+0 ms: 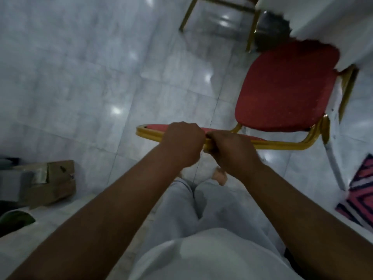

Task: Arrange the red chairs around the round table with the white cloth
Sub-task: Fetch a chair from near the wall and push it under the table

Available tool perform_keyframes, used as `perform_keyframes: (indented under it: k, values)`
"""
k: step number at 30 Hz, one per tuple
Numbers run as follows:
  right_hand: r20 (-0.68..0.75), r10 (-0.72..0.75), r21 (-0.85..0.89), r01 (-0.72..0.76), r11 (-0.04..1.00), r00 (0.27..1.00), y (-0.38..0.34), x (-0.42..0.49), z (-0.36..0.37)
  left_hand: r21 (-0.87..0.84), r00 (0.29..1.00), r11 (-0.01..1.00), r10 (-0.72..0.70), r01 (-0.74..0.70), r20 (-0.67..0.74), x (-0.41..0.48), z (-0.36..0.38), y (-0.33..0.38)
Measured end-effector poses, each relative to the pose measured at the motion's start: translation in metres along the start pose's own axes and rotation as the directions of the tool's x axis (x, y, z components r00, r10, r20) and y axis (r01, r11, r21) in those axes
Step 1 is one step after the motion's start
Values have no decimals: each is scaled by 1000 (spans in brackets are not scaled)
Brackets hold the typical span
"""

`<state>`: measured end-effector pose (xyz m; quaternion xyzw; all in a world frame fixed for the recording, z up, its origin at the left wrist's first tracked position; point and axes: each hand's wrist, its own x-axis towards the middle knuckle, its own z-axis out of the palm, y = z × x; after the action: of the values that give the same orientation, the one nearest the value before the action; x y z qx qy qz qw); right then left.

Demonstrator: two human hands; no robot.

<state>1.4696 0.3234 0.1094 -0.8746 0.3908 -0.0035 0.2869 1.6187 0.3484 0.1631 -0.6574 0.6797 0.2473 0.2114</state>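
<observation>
A red chair [286, 87] with a gold metal frame stands on the tiled floor, seen from above. Its seat reaches under the hanging white cloth [333, 19] of the table at the upper right. My left hand [181, 144] and my right hand [228, 148] sit side by side, both closed over the gold top rail of the chair's backrest. The gold legs of a second chair [218, 19] show at the top, its seat out of frame.
A cardboard box [50, 182] lies on the floor at the left, with a dark green object [16, 219] below it. A striped red and black mat [361, 190] lies at the right edge. Glossy white tiles stretch to the upper left.
</observation>
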Motion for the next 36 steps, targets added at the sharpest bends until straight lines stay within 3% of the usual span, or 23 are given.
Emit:
perform_keyframes:
  k: [3, 6, 10, 17, 27, 32, 36]
  values:
    - [-74, 50, 50, -47, 998, 996, 13, -51, -48, -97, 980, 987, 114, -131, -162, -31, -20, 29]
    - [-136, 118, 61, -111, 992, 984, 34, -98, -84, -263, 956, 930, 202, -255, -214, -51, -23, 22]
    - [-185, 171, 71, -161, 984, 968, 59, -146, -119, -319, 981, 939, 75, -130, -179, -50, -19, -5]
    - [-166, 282, -7, -287, 958, 945, 54, -205, -173, -142, 951, 941, 297, -306, -84, -44, -46, 57]
    - [29, 277, -112, -272, 956, 961, 59, -245, -213, 42, 933, 937, 350, -348, -84, -60, -67, 154]
    - [26, 245, -77, -242, 967, 969, 94, -286, -228, -176, 913, 909, 398, -379, 87, -65, -83, 188]
    - [22, 225, -33, -225, 974, 974, 129, -325, -238, -286, 948, 915, 314, -285, 59, -57, -66, 204]
